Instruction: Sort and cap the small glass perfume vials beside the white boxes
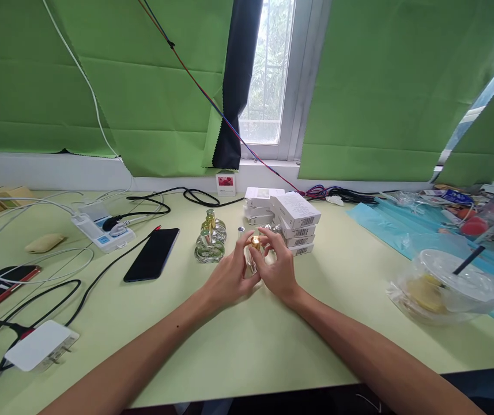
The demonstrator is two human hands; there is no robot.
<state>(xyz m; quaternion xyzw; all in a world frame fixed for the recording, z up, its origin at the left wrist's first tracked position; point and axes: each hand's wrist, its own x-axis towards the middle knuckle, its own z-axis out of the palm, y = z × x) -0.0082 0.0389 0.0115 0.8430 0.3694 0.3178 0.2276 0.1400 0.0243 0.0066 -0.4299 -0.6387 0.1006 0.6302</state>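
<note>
Between my two hands, at the middle of the table, stands a small clear glass perfume bottle (252, 265) with a shiny gold top (256, 242). My left hand (233, 270) is closed around its left side, thumb low and index finger up by the top. From the right, my right hand (279, 266) pinches at the gold top with thumb and fingers. My fingers hide part of the glass. To the left, several similar glass bottles (210, 249) with silver and gold tops form a row. Just behind my hands are stacked white boxes (301, 210) with barcodes and more silver-topped bottles, partly hidden.
A dark phone (151, 255) lies left of the bottles. Further left are a power strip (102, 225), a white charger (41, 344) and looping cables. On the right, a lidded plastic bowl (441, 288) sits by blue plastic sheeting (385, 222). A small picture box (226, 184) stands near the window.
</note>
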